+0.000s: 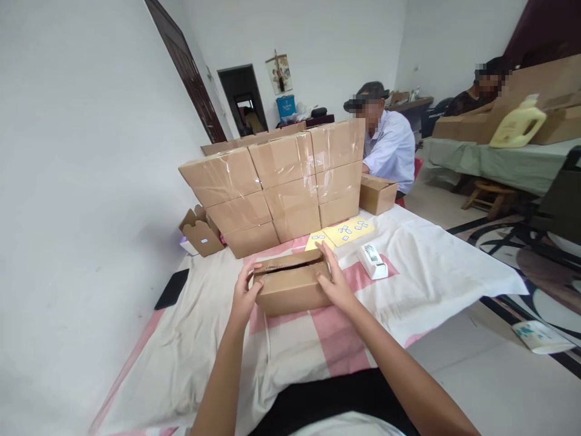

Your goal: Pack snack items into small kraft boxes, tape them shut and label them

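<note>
A small brown cardboard box [293, 293] sits on the cloth in front of me, its top flaps nearly together with a dark gap between them. My left hand [246, 293] grips the box's left end, thumb on the near top edge and fingers at the far side. At the right end my right hand [334, 280] holds it the same way, fingers reaching over the far flap. Right of the box lies a white tape dispenser [373, 263]. Just behind it are yellow sheets [336, 232] with several small white labels on them.
A wall of stacked, taped cardboard boxes [290, 188] stands behind the sheets. An open carton [203, 233] and a black phone [172, 289] lie at the left. Beyond the stack sits a person in a light shirt [393, 142], near another carton [377, 195].
</note>
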`<action>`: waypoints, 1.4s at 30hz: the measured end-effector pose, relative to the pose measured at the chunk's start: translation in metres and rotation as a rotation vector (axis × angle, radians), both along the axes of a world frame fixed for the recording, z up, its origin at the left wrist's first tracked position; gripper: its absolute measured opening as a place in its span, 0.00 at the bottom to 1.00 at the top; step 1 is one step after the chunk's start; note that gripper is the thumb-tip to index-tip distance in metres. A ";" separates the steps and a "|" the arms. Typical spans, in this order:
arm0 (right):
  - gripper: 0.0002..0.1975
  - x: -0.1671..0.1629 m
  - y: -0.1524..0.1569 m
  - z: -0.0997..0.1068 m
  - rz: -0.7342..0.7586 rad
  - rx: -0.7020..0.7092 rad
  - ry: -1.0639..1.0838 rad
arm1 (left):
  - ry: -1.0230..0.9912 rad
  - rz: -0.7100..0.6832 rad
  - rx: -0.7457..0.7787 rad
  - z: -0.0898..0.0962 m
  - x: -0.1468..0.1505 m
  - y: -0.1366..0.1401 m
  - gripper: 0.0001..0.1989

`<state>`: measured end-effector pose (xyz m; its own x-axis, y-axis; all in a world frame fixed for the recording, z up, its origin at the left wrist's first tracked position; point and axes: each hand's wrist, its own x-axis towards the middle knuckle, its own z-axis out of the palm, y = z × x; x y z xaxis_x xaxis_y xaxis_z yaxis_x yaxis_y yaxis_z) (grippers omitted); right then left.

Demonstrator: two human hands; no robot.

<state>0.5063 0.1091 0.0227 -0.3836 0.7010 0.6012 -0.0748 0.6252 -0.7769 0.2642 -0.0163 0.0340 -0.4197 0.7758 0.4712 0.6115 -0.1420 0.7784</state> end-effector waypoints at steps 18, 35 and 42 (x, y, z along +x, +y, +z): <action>0.13 0.001 0.029 0.001 -0.021 0.301 -0.035 | 0.864 0.113 -0.318 0.043 0.054 -0.012 0.30; 0.20 0.043 0.029 -0.004 -0.205 0.117 -0.131 | 1.018 0.166 -0.310 0.042 0.054 -0.015 0.30; 0.14 0.134 0.073 -0.021 -0.661 -0.246 -0.333 | 0.898 0.093 -0.108 0.011 0.026 -0.005 0.28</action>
